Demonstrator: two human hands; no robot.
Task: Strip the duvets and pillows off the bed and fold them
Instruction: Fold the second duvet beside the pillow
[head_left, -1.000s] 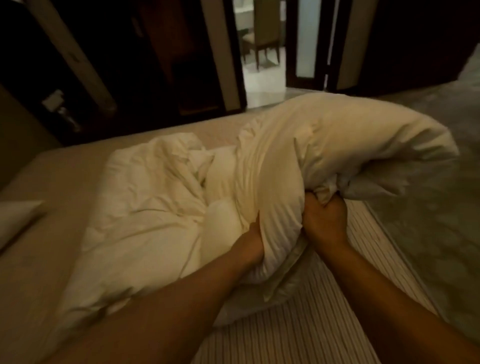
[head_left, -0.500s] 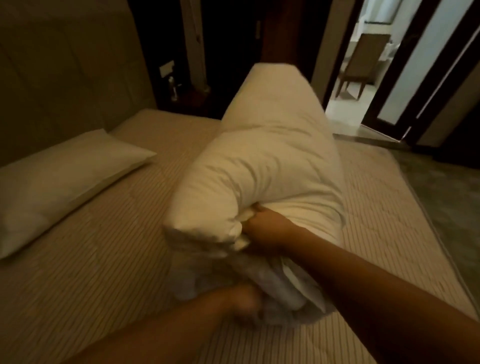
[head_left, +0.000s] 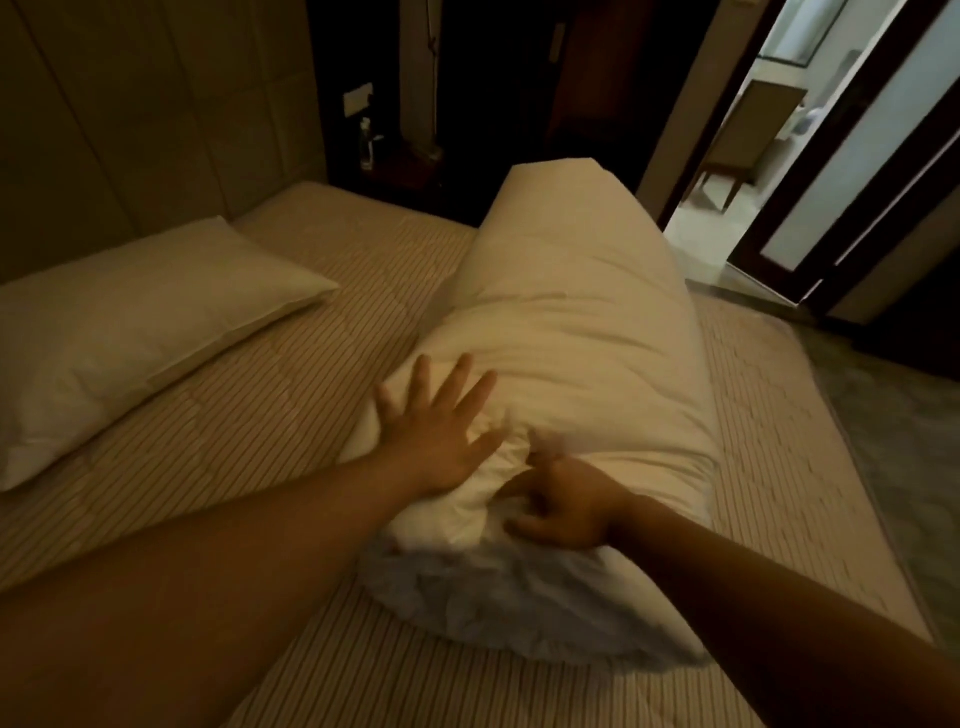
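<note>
A dim bedroom: the bed (head_left: 218, 447), stripped to a striped mattress cover, fills most of the view and runs from a padded headboard (head_left: 130, 119) at the upper left to the patterned floor (head_left: 893, 441) on the right. Beyond it an open doorway (head_left: 753, 171) gives onto a brighter room where a chair (head_left: 748, 135) stands.

The duvet (head_left: 566, 332), bundled into a long thick roll, lies on the mattress right of centre, pointing away toward the doorway. A pillow (head_left: 124, 332) lies flat near the headboard, well apart from the roll.

The left hand (head_left: 441, 426) presses flat on the roll's near left side, its fingers (head_left: 452, 382) straight and spread wide. The right hand (head_left: 563, 506) sits on the roll's near end with fingers (head_left: 524, 527) curled into the bunched fabric, gripping it.

The nightstand area is too dark to read beyond a wall socket (head_left: 357, 100) and a small bottle (head_left: 367, 143). The roll's near underside is shadowed and blurred, and both forearms are cut off by the lower edge.
</note>
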